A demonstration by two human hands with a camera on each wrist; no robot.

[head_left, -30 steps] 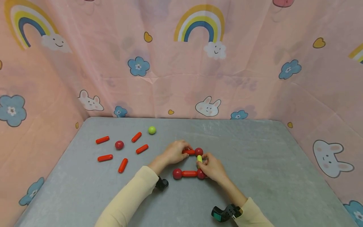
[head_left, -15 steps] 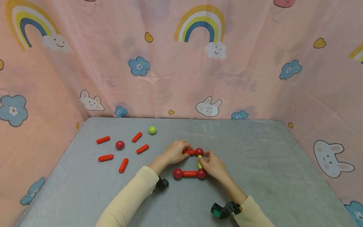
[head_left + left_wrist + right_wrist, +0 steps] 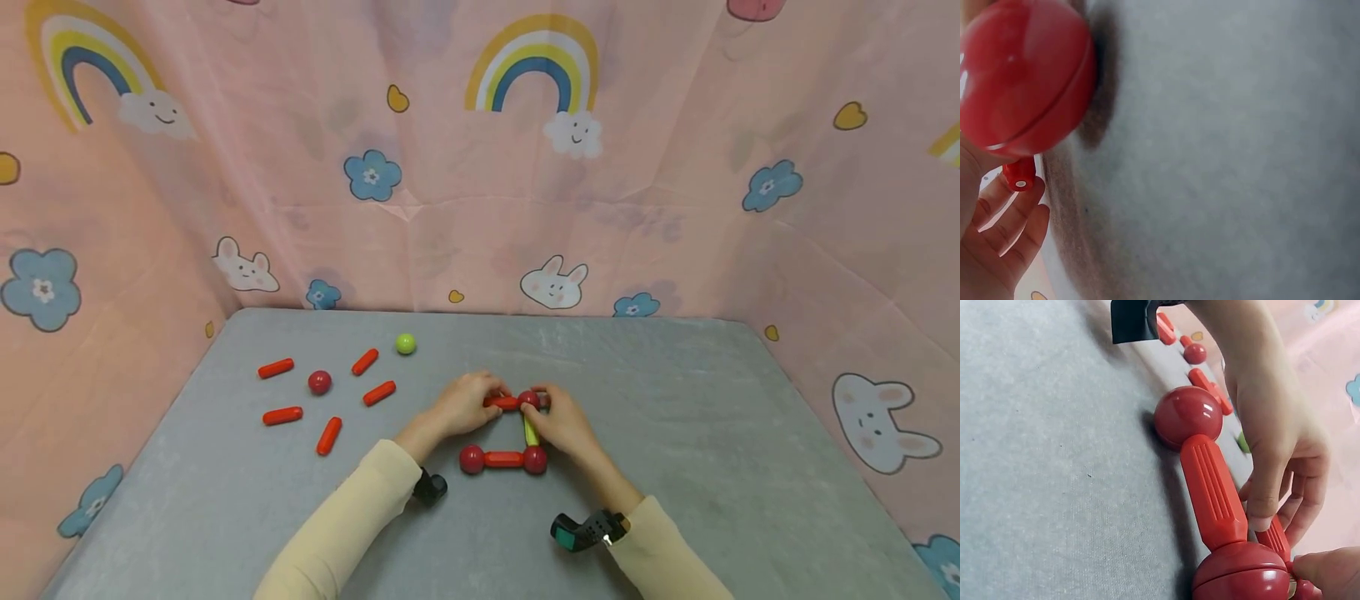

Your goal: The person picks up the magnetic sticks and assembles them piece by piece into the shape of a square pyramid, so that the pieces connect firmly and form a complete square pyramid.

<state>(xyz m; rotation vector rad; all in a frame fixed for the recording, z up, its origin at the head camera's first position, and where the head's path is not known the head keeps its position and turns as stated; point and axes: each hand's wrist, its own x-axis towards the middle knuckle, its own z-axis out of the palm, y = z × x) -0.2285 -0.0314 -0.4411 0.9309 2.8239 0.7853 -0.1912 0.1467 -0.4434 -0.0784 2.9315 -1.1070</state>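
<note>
Grey felt-like table top (image 3: 675, 433), matte and slightly mottled, walled on three sides by thin pink cloth (image 3: 675, 208) printed with rainbows, bunnies and blue flowers.

Toy pieces are glossy hard plastic: round dark-red balls and short ribbed rods with rounded ends. Mid-table, a partly built frame: near rod (image 3: 502, 458) lying flat between two red balls (image 3: 471, 459) and (image 3: 535, 459); a yellow-green rod (image 3: 530, 432) runs away from the right-hand ball to a far ball (image 3: 528, 399); a far red rod (image 3: 501, 403) leads left from that ball.

Left hand (image 3: 465, 403): fingers curled over the far red rod, gripping its left end. In the left wrist view the fingers (image 3: 1004, 212) show loosely bent around a red rod end (image 3: 1019, 175), a big red ball (image 3: 1022, 75) close to the lens.

Right hand (image 3: 558, 421): fingers bent, tips pinching at the far ball where it meets the yellow-green rod. Right wrist view shows ribbed grooves along the near rod (image 3: 1213, 490).

Loose pieces left of the build, well apart from it: five red rods around (image 3: 327, 435), one red ball (image 3: 319, 382), one yellow-green ball (image 3: 406, 343). Cream sleeves (image 3: 352, 517) on both arms; dark wrist devices (image 3: 581, 531).
</note>
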